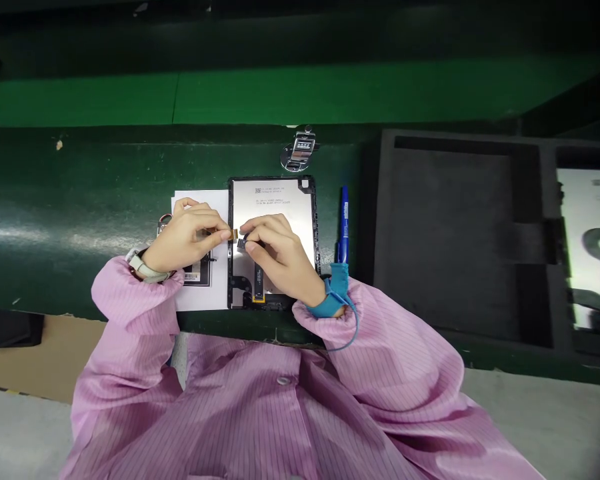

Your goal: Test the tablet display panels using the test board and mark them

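A display panel (300, 207) with a black frame and silver back lies on the green bench. Over its left edge, my left hand (193, 233) pinches a small orange flex connector (235, 234) between thumb and fingers. My right hand (283, 257) is closed on the black end of a flex cable (242, 245), just right of that connector. The cable's lower part (259, 283) runs down to the panel's bottom edge. Under my left hand are white paper (200, 197) and a dark labelled part (193, 277), partly hidden.
A metal tally counter (301, 150) stands behind the panel. A blue marker (344, 223) lies to its right. Farther right, a black foam tray (385, 220) sits beside another panel (590, 207). A blue strap with a cord (333, 300) circles my right wrist.
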